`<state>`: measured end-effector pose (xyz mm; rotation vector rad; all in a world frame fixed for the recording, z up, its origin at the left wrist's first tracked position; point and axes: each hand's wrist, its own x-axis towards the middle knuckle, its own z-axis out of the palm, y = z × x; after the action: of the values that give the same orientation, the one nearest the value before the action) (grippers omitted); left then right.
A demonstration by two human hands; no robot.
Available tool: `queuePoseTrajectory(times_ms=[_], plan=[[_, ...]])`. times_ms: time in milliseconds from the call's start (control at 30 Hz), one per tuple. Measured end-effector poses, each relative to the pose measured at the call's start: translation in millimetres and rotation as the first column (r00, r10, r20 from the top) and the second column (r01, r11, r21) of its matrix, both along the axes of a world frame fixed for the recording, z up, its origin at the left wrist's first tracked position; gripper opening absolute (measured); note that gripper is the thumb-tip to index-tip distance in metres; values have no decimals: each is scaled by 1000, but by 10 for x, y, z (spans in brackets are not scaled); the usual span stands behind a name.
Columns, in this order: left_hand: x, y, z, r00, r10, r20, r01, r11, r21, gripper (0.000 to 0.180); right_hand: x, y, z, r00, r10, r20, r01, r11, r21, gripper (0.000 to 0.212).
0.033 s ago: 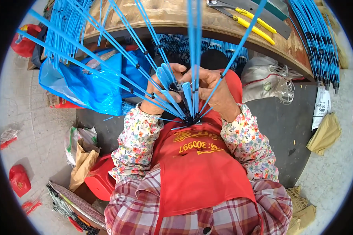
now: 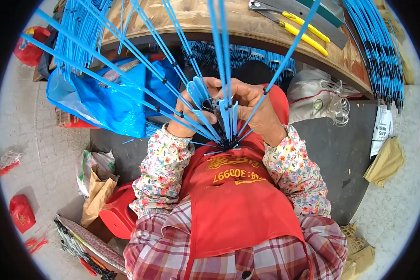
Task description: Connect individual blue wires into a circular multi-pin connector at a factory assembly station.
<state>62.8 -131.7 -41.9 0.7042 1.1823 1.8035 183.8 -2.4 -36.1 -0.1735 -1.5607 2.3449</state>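
Observation:
An umbrella frame rests against my red apron, its long blue ribs fanning out from a dark hub (image 2: 227, 143). Short blue stretchers (image 2: 197, 91) stand up close around the hub. My left hand (image 2: 182, 114) is closed on the stretchers at the left side, with several ribs crossing over it. On the other side, my right hand (image 2: 254, 102) pinches near the ribs (image 2: 221, 56) that point straight away from me. Between the fingertips of both hands is a small dark, partly shiny piece; its details are hidden.
A wooden table (image 2: 198, 18) lies ahead, with yellow-handled snips (image 2: 304, 38) on it. Bundles of blue ribs lie at left (image 2: 81, 37) and right (image 2: 378, 51). A blue bag (image 2: 102, 109) sits left, a whitish sack (image 2: 310, 91) right, and a red plastic container (image 2: 120, 213) beside my left elbow.
The ribs pointing straight away from me have swung left. My right fingers have shifted slightly at their base; my left hand has hardly moved.

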Motion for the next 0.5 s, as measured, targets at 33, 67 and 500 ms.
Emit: queuePoseTrajectory(times_ms=[33,67,500], plan=[[20,-7,3,999,-5,-52,6,1000,16,59,-4,-4,2,1000,11,1,-11,1000,7,23],[32,-19,7,999,6,-51,-5,1000,23,59,-9,-9,4,1000,1,-16,0,999,40,23],[9,-131,14,999,7,-34,-9,998,-58,64,27,11,36,996,70,56,-79,981,177,25]])
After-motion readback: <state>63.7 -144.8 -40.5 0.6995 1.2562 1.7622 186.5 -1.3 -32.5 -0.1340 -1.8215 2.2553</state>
